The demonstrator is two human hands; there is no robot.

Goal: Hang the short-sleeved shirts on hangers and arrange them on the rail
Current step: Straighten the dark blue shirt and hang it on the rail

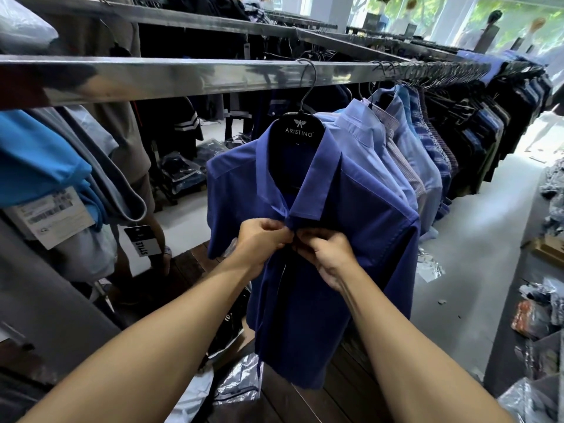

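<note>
A dark blue short-sleeved shirt (360, 245) hangs on a black hanger (302, 129) whose hook sits over the steel rail (171, 77). Both hands meet at the shirt's front placket, just under the collar. My left hand (262, 242) pinches the left edge of the placket. My right hand (326, 254) pinches the right edge beside it. Whatever lies between my fingertips is hidden. To the right, several shirts (427, 166) hang in a tight row on the same rail.
Tagged garments (52, 178) hang on the left of the rail. Plastic-wrapped packs (235, 386) lie on a dark wooden platform (341, 392) below the shirt. More packs (537, 312) lie along the right edge. A grey floor aisle (476, 239) runs beside the rack.
</note>
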